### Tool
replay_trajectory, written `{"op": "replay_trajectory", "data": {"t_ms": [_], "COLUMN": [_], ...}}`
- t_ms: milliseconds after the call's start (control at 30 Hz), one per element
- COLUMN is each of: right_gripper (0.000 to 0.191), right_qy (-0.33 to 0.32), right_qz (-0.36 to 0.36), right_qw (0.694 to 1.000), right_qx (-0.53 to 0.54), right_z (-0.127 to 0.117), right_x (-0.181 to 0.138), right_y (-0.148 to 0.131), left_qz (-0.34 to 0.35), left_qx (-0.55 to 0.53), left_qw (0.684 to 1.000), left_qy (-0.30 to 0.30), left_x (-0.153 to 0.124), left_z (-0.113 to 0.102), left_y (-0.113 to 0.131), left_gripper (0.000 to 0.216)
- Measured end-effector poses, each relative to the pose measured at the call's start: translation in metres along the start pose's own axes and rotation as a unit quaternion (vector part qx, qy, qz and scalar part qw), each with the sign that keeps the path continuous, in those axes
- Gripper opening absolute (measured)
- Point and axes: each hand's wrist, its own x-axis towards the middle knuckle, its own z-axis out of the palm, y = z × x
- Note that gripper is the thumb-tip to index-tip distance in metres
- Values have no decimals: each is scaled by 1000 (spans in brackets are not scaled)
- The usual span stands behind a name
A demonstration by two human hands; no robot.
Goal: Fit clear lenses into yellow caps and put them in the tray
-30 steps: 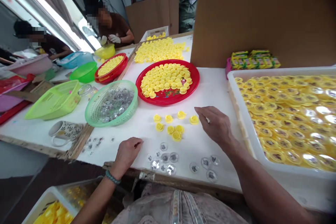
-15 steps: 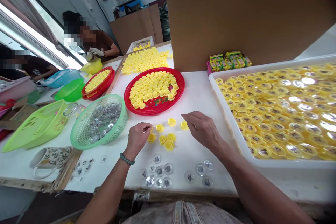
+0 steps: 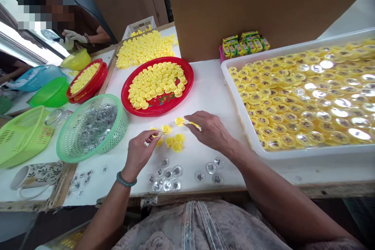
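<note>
My left hand (image 3: 140, 151), with a bead bracelet on the wrist, pinches thumb and forefinger together beside the yellow cups at its fingertips. Whatever lies in the pinch is too small to make out. My right hand (image 3: 209, 129) is held palm down, thumb and fingers stretched out and apart, its fingertips at a small yellow cup (image 3: 179, 121). Another yellow piece (image 3: 195, 125) shows partly beneath that hand. Between the hands lie a single yellow cup (image 3: 166, 129) and a cluster of yellow cups (image 3: 177, 143). Nearer me, several clear round discs (image 3: 167, 185) with dark prints lie on the white table.
A red tray (image 3: 158, 110) of yellow cups stands ahead. Left are a green basket (image 3: 63, 152) of clear discs and a mug (image 3: 38, 175). A white tray (image 3: 249, 140) of printed yellow pieces fills the right. A gloved co-worker (image 3: 88, 27) sits far left.
My view has shifted, so the table's things appear further left and higher. My right hand has moved slightly left over the yellow cups. The left hand keeps its pinch beside them.
</note>
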Motion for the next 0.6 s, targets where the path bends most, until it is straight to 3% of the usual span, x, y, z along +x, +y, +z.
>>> {"op": "replay_trajectory", "data": {"t_ms": [133, 233, 367, 467, 600], "right_gripper": [44, 56, 41, 25, 21], "right_qy": [-99, -163, -200, -200, -181], "right_qz": [-78, -90, -78, -84, -91], "right_qw": [992, 982, 973, 972, 976], "right_qx": [1, -42, -80, -86, -77], "right_z": [15, 30, 40, 42, 46], "right_x": [-5, -9, -10, -10, -10], "right_y": [-20, -31, -34, -33, -29], "left_qz": [34, 98, 165, 156, 129], "left_qx": [21, 41, 46, 37, 37], "left_qw": [999, 991, 979, 983, 988], "left_qy": [-31, -80, -108, -86, -75], "left_x": [-26, -27, -16, -12, -17], "left_z": [-1, 10, 23, 26, 24], "left_y": [0, 0, 1, 2, 0], "left_gripper": [28, 39, 32, 26, 28]}}
